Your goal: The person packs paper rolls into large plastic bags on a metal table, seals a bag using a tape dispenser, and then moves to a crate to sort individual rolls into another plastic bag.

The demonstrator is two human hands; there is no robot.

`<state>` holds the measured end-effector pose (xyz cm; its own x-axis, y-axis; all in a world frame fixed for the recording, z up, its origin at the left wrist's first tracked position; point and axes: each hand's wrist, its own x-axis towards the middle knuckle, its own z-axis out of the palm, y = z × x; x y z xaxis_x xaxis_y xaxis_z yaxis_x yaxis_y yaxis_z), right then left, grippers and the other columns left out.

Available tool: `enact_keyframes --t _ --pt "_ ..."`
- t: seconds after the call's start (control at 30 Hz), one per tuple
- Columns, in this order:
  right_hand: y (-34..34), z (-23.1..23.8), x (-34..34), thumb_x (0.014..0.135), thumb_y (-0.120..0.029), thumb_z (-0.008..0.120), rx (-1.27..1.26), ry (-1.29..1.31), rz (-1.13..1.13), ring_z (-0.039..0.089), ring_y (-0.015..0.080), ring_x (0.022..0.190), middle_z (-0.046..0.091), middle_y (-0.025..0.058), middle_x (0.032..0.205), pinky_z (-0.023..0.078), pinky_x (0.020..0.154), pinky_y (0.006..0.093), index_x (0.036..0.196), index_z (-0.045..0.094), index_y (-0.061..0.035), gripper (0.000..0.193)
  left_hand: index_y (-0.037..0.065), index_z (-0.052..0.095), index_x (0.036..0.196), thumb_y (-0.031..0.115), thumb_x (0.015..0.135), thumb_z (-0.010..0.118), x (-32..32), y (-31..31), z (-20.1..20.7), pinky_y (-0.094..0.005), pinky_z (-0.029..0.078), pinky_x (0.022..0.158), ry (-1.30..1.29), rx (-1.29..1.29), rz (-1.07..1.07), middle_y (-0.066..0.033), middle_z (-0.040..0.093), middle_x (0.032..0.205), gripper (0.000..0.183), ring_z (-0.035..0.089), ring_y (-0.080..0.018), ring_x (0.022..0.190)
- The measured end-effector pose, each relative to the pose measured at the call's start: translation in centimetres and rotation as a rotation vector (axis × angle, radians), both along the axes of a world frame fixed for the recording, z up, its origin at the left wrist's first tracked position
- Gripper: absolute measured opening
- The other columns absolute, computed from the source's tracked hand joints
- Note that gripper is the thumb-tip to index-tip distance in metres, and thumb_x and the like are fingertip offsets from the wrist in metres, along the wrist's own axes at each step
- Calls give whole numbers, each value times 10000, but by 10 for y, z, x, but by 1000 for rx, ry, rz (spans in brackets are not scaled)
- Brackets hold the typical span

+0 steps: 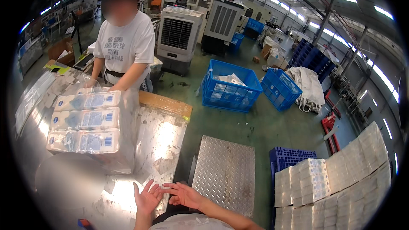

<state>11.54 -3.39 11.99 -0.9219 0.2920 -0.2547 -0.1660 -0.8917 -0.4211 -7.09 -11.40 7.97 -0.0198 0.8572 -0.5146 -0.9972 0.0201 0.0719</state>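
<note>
A large factory hall with a green floor (238,123) and long strip lights is spreading out behind a worn metal table (147,123), which is filling the left side. Here a bundle of paper-roll packs (85,123) is standing in clear film (128,145), three rows showing. A co-worker (123,44) is leaning in from its far side, both arms reaching down behind it; whether they are gripping it cannot be told. The film is hanging loose on the right, so a one-sided pull could probably tear it or let the packs shift; the smooth table could also let the bundle slide. Right of it, a strip of cardboard (166,104) is lying along the far edge and could catch the film if dragged there. At the near edge, the left hand (148,199) is turning its palm up, fingers spread, and the right hand (184,195) is stretching its fingers toward it; both are holding nothing, and whether their fingertips are touching is unclear. Further right, a tread-plate platform (224,174) is sitting close by, a possible trip for anyone stepping back. Beyond it blue crates (232,87) are standing, and at far right wrapped packs (336,179) are piling high, likely to topple if knocked.
</note>
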Motion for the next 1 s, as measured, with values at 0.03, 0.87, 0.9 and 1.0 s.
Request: enact_keyframes --t 0.03,0.87,0.9,1.0 --pt "1 -2 0 948 -452 358 5 9 0 596 182 821 425 102 1376 447 706 265 1396 286 -62 598 35 514 1151 693 801 446 0 2 1 -455 457 797 -2 11 -9 -182 626 947 748 595 -318 840" --pt "40 6 -16 878 -607 338 -185 96 -207 478 251 708 239 167 1477 374 641 332 1420 224 -76 768 11 356 1334 656 881 248 -16 56 -14 -487 368 922 -229 451 -24 -267 449 1275 795 465 -362 1153" --pt "37 5 -13 877 -609 335 -201 74 -211 477 254 706 240 170 1476 377 647 339 1419 228 -75 767 11 353 1336 655 883 235 -18 52 -20 -485 367 923 -223 432 -13 -267 445 1279 796 459 -361 1161" --pt "37 -4 -22 874 -615 330 -274 195 -137 534 338 898 256 184 1466 418 764 415 1417 234 -69 776 9 345 1341 649 889 206 -24 47 -30 -491 360 936 -179 417 -14 -269 430 1296 796 441 -361 1182"
